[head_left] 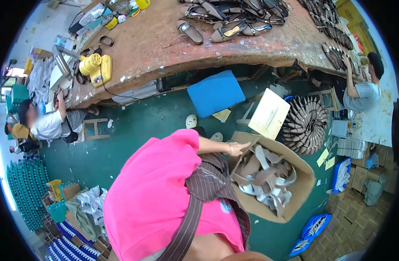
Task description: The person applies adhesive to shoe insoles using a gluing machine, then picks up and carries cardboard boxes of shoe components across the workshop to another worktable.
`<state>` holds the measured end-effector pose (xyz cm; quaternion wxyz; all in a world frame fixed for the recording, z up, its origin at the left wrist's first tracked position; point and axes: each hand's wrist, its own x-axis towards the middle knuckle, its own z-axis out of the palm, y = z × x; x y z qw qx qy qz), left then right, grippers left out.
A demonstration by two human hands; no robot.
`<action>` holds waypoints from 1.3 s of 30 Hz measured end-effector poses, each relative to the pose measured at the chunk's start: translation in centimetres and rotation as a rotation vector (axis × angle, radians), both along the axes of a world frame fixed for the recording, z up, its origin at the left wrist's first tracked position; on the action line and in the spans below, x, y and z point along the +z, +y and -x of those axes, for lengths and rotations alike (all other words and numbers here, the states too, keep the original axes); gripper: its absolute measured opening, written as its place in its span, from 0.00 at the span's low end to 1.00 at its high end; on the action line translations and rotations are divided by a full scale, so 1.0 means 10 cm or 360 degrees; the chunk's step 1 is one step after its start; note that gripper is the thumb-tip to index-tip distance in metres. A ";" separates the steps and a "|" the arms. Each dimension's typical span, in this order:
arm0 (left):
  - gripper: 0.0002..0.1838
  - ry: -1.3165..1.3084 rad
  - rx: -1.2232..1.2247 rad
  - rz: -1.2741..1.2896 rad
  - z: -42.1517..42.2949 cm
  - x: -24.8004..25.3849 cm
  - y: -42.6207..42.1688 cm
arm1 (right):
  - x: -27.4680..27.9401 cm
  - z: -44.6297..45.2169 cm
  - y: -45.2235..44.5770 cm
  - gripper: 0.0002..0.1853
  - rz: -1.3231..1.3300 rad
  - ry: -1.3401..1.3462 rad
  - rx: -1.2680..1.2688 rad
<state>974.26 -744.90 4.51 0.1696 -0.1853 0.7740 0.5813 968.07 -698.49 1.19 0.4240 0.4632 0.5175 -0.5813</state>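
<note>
My left hand (pixel 237 149) reaches across my body to the near-left rim of a cardboard box (pixel 301 174). Its fingers are stretched out and it appears to hold nothing; whether it touches the box flap I cannot tell. Inside the box lies a loose heap of curved brown and whitish shoe pieces (pixel 267 174), which look like insoles. The box stands on the floor at my right side, tilted in view. My right hand is out of the picture. A striped apron (pixel 208 185) over a pink shirt covers much of the lower middle.
Ahead runs a long worktable (pixel 156 52) bearing piled flat shoes (pixel 234 17) and a yellow tool (pixel 95 69). A blue stool (pixel 216 93), a pale stool (pixel 270 114) and a ring of shoes (pixel 306 126) stand close by. Co-workers sit left (pixel 47 122) and right (pixel 362 93).
</note>
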 end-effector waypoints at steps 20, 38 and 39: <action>0.16 0.2305 0.0510 -0.0014 -2.95 4.23 -2.53 | -0.29 0.14 -5.14 0.12 -0.0161 0.1121 0.1900; 0.23 0.2383 0.0979 0.0402 -4.01 4.09 -3.57 | 0.42 -1.37 -8.93 0.31 -0.0151 0.2620 0.3066; 0.24 0.2364 0.0998 0.0430 -4.02 4.08 -3.65 | 0.45 -1.38 -9.09 0.31 -0.0109 0.2674 0.3058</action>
